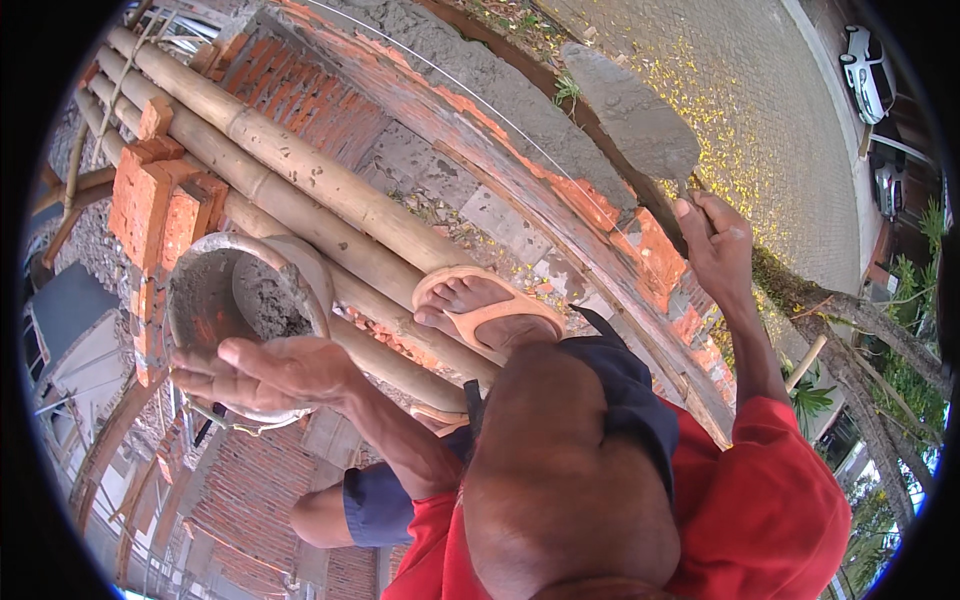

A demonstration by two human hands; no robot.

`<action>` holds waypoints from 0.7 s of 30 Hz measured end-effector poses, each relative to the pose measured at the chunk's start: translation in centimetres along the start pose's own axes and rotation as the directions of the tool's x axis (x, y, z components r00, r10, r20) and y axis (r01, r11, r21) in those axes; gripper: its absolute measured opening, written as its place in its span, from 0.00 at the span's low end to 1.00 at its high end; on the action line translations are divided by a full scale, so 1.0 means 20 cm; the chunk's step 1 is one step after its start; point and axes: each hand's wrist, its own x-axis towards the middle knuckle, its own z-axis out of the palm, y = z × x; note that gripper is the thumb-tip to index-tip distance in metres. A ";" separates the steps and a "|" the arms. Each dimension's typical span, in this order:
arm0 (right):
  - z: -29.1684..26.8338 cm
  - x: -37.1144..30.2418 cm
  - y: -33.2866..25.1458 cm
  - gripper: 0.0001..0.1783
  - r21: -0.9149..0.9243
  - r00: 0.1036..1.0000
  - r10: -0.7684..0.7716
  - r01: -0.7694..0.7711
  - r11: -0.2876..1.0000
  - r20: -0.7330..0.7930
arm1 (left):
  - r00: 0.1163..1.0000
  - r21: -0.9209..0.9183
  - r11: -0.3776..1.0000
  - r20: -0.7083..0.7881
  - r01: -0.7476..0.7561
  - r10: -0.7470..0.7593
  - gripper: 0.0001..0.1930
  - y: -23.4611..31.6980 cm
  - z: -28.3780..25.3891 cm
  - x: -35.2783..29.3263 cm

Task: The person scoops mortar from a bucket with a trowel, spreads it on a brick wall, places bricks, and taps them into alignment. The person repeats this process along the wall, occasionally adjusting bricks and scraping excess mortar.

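Note:
My right hand point(718, 240) grips a trowel point(630, 115) by its handle. Its broad grey blade is over the outer edge of a brick wall, beside a wet mortar bed point(500, 115). On the left, my left hand point(270, 372) is stretched out across the near rim of a bucket point(190, 290), fingers extended and holding nothing. I cannot tell whether it touches the rim. Grey mortar point(270, 300) lies inside the bucket, which stands by the bamboo poles.
Thick bamboo poles point(300, 165) run diagonally under my sandalled foot point(490, 305). Stacked orange bricks point(150, 210) stand at the left. A white string point(480, 95) stretches along the wall top. Beyond it, far below, are a paved road point(770, 90), parked cars point(866, 80) and a tree branch point(850, 310).

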 end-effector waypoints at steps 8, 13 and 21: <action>0.37 0.16 -0.86 0.15 0.121 0.634 -0.772 0.763 0.635 0.046 | 0.697 0.124 0.687 -0.093 0.716 -0.711 0.35 -0.48 -1.10 0.51; 0.71 0.17 -1.35 0.11 -0.224 0.074 -0.989 0.974 0.045 0.124 | 0.734 -0.186 0.731 -0.065 0.656 -0.676 0.26 -0.67 -1.23 0.52; 1.14 0.04 -1.65 0.14 -0.337 -0.168 -0.884 0.880 -0.334 0.436 | 0.871 -0.141 0.873 -0.095 0.467 -0.482 0.20 -0.33 -0.76 0.43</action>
